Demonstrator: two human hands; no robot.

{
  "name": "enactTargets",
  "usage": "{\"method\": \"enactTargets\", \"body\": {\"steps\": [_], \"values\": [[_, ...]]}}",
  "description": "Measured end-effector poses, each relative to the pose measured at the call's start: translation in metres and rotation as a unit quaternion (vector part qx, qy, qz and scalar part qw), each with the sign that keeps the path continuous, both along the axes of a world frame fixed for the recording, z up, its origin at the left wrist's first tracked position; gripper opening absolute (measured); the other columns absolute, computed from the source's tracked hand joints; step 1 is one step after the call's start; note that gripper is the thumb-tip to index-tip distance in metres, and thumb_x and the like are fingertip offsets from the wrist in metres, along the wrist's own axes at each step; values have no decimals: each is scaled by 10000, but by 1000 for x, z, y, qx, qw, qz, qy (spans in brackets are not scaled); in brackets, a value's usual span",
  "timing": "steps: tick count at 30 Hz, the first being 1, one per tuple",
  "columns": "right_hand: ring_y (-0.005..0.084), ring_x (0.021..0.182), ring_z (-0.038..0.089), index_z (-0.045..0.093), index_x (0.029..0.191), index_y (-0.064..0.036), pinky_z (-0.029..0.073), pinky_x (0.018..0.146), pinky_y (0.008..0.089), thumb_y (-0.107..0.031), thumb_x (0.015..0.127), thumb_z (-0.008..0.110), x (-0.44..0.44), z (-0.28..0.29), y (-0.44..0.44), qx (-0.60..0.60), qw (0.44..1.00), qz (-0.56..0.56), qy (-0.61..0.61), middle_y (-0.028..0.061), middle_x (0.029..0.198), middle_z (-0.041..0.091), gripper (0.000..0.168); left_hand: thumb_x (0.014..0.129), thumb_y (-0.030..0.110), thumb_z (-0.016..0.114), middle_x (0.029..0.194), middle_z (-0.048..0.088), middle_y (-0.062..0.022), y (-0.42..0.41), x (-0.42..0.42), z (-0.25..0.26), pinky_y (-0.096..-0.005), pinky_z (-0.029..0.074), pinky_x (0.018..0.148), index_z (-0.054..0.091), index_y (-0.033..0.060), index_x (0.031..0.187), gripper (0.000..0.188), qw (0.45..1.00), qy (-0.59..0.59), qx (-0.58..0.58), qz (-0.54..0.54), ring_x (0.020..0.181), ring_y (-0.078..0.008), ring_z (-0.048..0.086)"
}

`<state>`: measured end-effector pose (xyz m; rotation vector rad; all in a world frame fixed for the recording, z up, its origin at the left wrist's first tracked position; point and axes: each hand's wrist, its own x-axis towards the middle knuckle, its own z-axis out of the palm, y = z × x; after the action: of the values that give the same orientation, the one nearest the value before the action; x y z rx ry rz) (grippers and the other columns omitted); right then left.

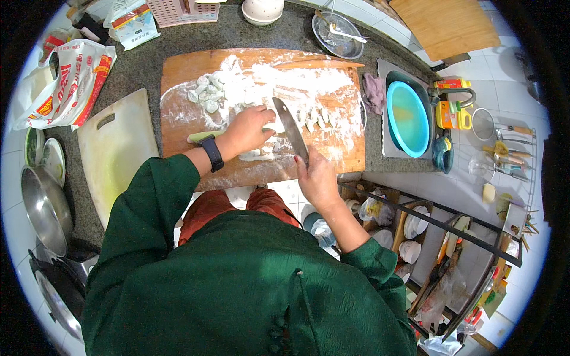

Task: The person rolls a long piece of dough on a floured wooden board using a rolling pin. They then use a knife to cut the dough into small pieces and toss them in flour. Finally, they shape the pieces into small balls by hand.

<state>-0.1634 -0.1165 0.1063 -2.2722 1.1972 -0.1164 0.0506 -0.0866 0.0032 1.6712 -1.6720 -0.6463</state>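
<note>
A large wooden board point(213, 174) dusted with white flour lies in front of me. My right hand point(317, 175) grips a kitchen knife point(290, 127), its blade angled away over the board. To the left of the blade, my left hand point(249, 130) rests with bent fingers on a pale green dough roll point(204, 136), which is partly hidden under the hand. Small cut dough pieces point(321, 119) lie right of the knife. Several floured round pieces point(209, 94) are heaped at the board's left. A wooden rolling pin point(318, 64) lies along the far edge.
Left stand a white cutting board point(99, 153), a flour bag point(73, 84) and a steel bowl point(46, 209). Behind is a glass bowl with a spoon point(337, 38). A purple cloth point(374, 94) lies beside the sink, which holds a blue basin point(407, 119). A black-framed rack point(438, 227) stands lower right.
</note>
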Motion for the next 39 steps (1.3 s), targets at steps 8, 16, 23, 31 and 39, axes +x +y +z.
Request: {"method": "enactTargets", "body": {"steps": [8, 16, 23, 31, 39], "values": [[488, 858, 655, 566, 1112, 68, 522, 782, 554, -125, 925, 600, 9, -40, -2, 21, 998, 3, 52, 340, 906, 656, 271, 817, 155, 732, 957, 622, -169, 6, 2, 10, -475, 516, 771, 648, 26, 1001, 241, 998, -21, 49, 31, 906, -392, 618], [477, 851, 658, 566, 1231, 42, 526, 778, 525, -127, 929, 619, -7, 5, 15, 12, 1000, 28, 7, 291, 886, 674, 350, 821, 142, 705, 993, 595, -139, 33, -14, 17, -469, 522, 805, 637, 59, 1046, 249, 999, -34, 25, 10, 963, -369, 616], [488, 843, 655, 571, 1150, 49, 525, 774, 539, -106, 925, 598, 3, -34, 26, 11, 1000, 8, 4, 309, 890, 669, 274, 790, 130, 738, 981, 596, -135, 39, -10, 7, -456, 517, 812, 649, 60, 1045, 280, 999, -21, -25, 7, 967, -359, 612], [501, 844, 642, 578, 1142, 67, 511, 751, 535, -157, 930, 621, 4, 0, 23, 1, 1000, 1, 10, 324, 859, 657, 311, 806, 166, 746, 944, 633, -147, 32, 7, 2, -461, 524, 769, 660, 49, 1004, 245, 999, -8, 13, 35, 890, -375, 635], [481, 841, 657, 576, 1099, 48, 519, 767, 545, -137, 935, 587, 19, -34, 31, 13, 998, 16, 58, 304, 884, 670, 248, 857, 223, 719, 921, 626, -142, 38, 16, 5, -470, 516, 728, 670, 54, 1011, 235, 997, -14, 52, 52, 864, -371, 636]]}}
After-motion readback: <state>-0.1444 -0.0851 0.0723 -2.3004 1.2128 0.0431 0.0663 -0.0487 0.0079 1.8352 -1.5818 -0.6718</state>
